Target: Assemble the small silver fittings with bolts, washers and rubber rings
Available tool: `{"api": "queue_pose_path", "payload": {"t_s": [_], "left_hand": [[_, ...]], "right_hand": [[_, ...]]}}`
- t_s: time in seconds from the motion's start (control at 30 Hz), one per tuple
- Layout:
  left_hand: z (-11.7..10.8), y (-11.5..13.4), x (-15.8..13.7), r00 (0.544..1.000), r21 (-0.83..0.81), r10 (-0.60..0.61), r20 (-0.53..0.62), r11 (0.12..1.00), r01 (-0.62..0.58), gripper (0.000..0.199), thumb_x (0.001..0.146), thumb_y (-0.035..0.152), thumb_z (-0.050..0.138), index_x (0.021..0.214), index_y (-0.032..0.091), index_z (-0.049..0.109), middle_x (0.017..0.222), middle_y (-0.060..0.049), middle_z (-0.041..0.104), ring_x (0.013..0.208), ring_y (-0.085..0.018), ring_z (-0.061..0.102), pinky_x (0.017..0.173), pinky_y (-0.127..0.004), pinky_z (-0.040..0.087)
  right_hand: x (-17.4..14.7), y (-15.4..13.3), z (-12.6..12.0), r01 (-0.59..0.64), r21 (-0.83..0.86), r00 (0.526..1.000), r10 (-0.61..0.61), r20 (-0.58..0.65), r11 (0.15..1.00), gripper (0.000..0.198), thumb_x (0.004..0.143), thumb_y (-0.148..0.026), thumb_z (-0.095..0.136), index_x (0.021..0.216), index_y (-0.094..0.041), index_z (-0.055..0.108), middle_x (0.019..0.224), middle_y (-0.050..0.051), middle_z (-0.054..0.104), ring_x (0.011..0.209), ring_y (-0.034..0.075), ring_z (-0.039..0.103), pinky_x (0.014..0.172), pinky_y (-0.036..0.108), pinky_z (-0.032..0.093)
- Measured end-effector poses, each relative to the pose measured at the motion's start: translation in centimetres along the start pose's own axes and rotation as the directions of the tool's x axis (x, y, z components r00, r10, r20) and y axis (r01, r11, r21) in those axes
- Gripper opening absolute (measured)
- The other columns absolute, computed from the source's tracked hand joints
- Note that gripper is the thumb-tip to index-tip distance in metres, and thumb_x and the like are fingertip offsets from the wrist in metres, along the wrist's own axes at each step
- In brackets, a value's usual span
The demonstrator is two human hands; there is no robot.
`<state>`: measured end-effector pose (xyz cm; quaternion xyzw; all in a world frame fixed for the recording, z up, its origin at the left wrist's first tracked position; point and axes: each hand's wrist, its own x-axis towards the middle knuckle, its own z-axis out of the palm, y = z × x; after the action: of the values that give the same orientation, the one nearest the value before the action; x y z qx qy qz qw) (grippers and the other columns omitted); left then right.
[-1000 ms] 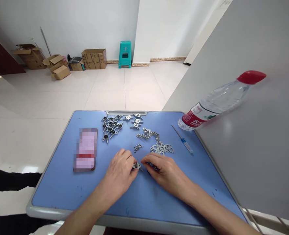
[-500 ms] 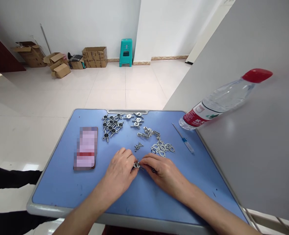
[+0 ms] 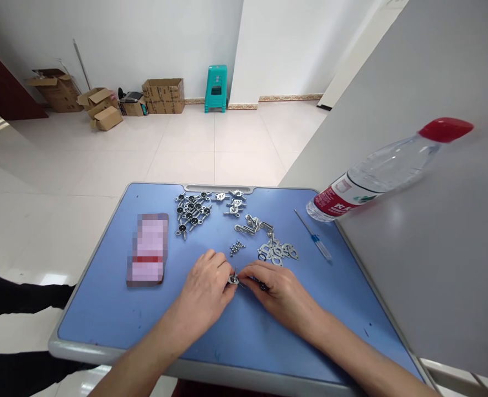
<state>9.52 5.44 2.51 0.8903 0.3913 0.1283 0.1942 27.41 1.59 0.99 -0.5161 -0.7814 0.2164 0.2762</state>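
Note:
Near the table's front, my left hand [image 3: 208,284] pinches a small metal flanged fitting [image 3: 234,279] between thumb and fingers, a thin pin standing up from it. My right hand [image 3: 274,286] is closed, its fingertips meeting right beside the fitting; what they pinch is too small to make out. A dark round part [image 3: 263,286] shows under the right fingers. Just beyond the hands lie a little heap of tiny metal pieces [image 3: 237,248] and a pile of flat metal flange plates [image 3: 277,252]. Several metal parts with stems [image 3: 253,224] lie behind these.
On the blue table [image 3: 103,309] are assembled fittings with black centres [image 3: 192,212], other silver fittings [image 3: 235,207], a phone [image 3: 148,248], a blue-handled screwdriver [image 3: 315,237] and a red-capped water bottle [image 3: 363,179]. A grey panel [image 3: 446,248] borders the right side. Cardboard boxes [image 3: 163,96] and a stool [image 3: 216,88] stand behind.
The whole view has shifted slightly, so things appear a little farther right. Both hands keep almost the same pose around the fitting.

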Motion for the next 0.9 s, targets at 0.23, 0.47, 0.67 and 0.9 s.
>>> {"api": "queue_pose_path", "payload": {"t_s": [0.23, 0.47, 0.67, 0.9], "left_hand": [[-0.1, 0.1, 0.0, 1.0, 0.009, -0.001, 0.018, 1.0, 0.001, 0.013, 0.084, 0.008, 0.061, 0.076, 0.017, 0.058, 0.083, -0.002, 0.058, 0.083, -0.02, 0.052, 0.069, -0.033, 0.046], [0.1, -0.1, 0.0, 1.0, 0.006, -0.002, 0.009, 1.0, 0.002, 0.014, 0.085, 0.006, 0.058, 0.075, 0.017, 0.058, 0.082, -0.002, 0.058, 0.082, -0.02, 0.052, 0.068, -0.033, 0.045], [0.1, 0.0, 0.0, 1.0, -0.003, -0.009, 0.017, 1.0, 0.009, 0.013, 0.084, 0.008, 0.061, 0.076, 0.017, 0.059, 0.084, -0.002, 0.059, 0.083, -0.02, 0.053, 0.07, -0.033, 0.047], [-0.2, 0.0, 0.1, 1.0, 0.003, -0.001, 0.018, 1.0, 0.001, 0.011, 0.081, 0.006, 0.066, 0.079, 0.016, 0.061, 0.082, -0.002, 0.06, 0.082, -0.02, 0.053, 0.07, -0.032, 0.047]], "right_hand": [[-0.1, 0.4, 0.2, 0.094, -0.09, 0.996, -0.094, 0.0, 0.992, 0.02, 0.095, -0.012, 0.045, 0.089, -0.018, 0.063, 0.08, 0.004, 0.069, 0.069, 0.015, 0.066, 0.061, 0.024, 0.051], [-0.5, 0.3, -0.5, 0.216, -0.199, 0.976, -0.207, 0.067, 0.956, 0.026, 0.097, -0.012, 0.041, 0.095, -0.018, 0.066, 0.086, 0.007, 0.071, 0.067, 0.014, 0.066, 0.059, 0.023, 0.05], [-0.1, -0.1, -1.8, 0.222, -0.12, 0.971, -0.208, 0.117, 0.968, 0.027, 0.097, -0.013, 0.04, 0.101, -0.018, 0.066, 0.089, 0.007, 0.07, 0.066, 0.014, 0.065, 0.057, 0.024, 0.048], [0.0, -1.2, -5.1, -0.186, 0.265, 0.983, 0.182, 0.037, 0.946, 0.021, 0.098, -0.033, 0.04, 0.107, -0.023, 0.056, 0.094, 0.005, 0.062, 0.078, 0.017, 0.058, 0.068, 0.029, 0.05]]}}
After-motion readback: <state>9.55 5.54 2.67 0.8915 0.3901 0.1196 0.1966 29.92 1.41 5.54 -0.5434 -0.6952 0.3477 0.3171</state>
